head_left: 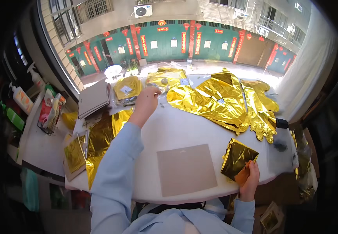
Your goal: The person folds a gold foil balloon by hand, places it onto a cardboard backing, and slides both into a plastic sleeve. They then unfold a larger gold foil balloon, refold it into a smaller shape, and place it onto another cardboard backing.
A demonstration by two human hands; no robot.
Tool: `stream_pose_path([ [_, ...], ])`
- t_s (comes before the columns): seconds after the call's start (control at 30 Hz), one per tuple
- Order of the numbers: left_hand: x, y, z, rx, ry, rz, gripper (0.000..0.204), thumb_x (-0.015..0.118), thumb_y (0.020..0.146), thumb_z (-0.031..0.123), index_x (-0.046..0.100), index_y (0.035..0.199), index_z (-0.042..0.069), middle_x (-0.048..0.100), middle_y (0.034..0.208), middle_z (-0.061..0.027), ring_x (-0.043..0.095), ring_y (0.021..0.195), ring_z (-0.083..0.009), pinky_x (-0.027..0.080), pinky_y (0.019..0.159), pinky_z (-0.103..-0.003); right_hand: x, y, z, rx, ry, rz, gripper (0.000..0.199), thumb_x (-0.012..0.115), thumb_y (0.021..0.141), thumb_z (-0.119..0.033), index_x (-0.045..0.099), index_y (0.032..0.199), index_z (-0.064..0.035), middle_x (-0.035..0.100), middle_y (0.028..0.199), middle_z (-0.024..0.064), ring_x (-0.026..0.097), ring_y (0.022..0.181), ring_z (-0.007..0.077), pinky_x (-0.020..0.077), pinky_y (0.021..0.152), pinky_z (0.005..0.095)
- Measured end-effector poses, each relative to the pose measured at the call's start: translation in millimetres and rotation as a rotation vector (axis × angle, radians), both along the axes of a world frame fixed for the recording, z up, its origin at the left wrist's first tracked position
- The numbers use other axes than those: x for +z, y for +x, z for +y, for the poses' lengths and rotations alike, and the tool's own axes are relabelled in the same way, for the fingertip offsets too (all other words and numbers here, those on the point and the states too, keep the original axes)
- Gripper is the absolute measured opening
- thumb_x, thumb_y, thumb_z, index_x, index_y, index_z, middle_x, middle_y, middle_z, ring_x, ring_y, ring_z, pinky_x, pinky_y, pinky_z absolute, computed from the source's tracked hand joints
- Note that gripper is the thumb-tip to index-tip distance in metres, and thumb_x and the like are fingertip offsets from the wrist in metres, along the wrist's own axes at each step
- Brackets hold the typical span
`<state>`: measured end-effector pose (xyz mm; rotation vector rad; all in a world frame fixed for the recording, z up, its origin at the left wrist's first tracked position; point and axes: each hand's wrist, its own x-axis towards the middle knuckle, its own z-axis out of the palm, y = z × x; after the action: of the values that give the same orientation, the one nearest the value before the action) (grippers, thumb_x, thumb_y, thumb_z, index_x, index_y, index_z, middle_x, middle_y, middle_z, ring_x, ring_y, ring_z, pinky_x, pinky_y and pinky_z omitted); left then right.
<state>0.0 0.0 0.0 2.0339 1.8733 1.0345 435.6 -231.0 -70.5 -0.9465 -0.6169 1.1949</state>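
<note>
My right hand [249,180] grips a folded gold foil balloon [237,156] by its lower corner, over the table's near right edge. Stretched toward the far side, my left hand [148,102] has its fingertips pressed together next to small clear packets [160,86]; what it pinches, if anything, is too small to name. Between my arms a grey-brown cardboard sheet [186,169] lies flat near the front edge. Large unfolded gold foil balloons [215,101] spread over the far right of the table.
On the left are a stack of grey cardboard sheets [94,99], more gold foil [100,138] and a packed foil piece [75,154]. Bagged gold foil [128,89] lies at the back. Bottles [21,97] stand on a side ledge. A white curtain [309,74] hangs at right.
</note>
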Motion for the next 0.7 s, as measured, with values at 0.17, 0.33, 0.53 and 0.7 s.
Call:
stream_pose_path([
  [0.17,-47.2,-10.0,95.9,0.029,0.19,0.036,0.019,0.076,0.083,0.01,0.08,0.1,0.003,0.078,0.095,-0.0176,0.075,0.092,-0.0347,0.059,0.087,-0.044,7.9,-15.1,-10.7,-0.088,-0.053,-0.067,0.016,0.052,0.112,-0.017,0.06,0.12,-0.0051,0.066,0.109,0.0003,0.062,0.099,0.0088,0.0499,0.09,0.0248],
  [0.33,-59.3,16.5,122.6,-0.03,-0.087,-0.112,0.021,0.08,0.081,0.018,0.08,0.095,0.003,0.078,0.088,-0.0135,0.075,0.083,-0.0266,0.059,0.078,-0.041,12.3,-15.8,-7.0,-0.14,-0.039,-0.107,0.017,0.054,0.112,-0.017,0.059,0.122,-0.0044,0.064,0.107,-0.0014,0.058,0.095,0.0077,0.0471,0.088,0.0229],
  [0.53,-12.0,-11.7,109.7,0.177,0.04,-0.065,0.017,0.078,0.087,0.024,0.08,0.098,0.011,0.08,0.091,-0.007,0.076,0.085,-0.0251,0.058,0.077,-0.039,14.6,-23.3,-2.7,-0.143,-0.033,-0.142,0.014,0.054,0.112,-0.017,0.058,0.119,-0.0058,0.057,0.101,-0.004,0.053,0.093,0.0062,0.0441,0.085,0.0219],
  [0.7,89.3,5.4,22.1,0.09,0.022,-0.013,0.015,0.078,0.087,0.022,0.08,0.096,0.01,0.079,0.088,-0.0057,0.076,0.083,-0.0228,0.057,0.073,-0.037,-2.0,-5.0,-7.8,-0.075,0.014,-0.109,0.021,0.05,0.113,-0.015,0.059,0.128,-0.0026,0.064,0.111,-0.0002,0.058,0.1,0.0065,0.047,0.091,0.0225],
])
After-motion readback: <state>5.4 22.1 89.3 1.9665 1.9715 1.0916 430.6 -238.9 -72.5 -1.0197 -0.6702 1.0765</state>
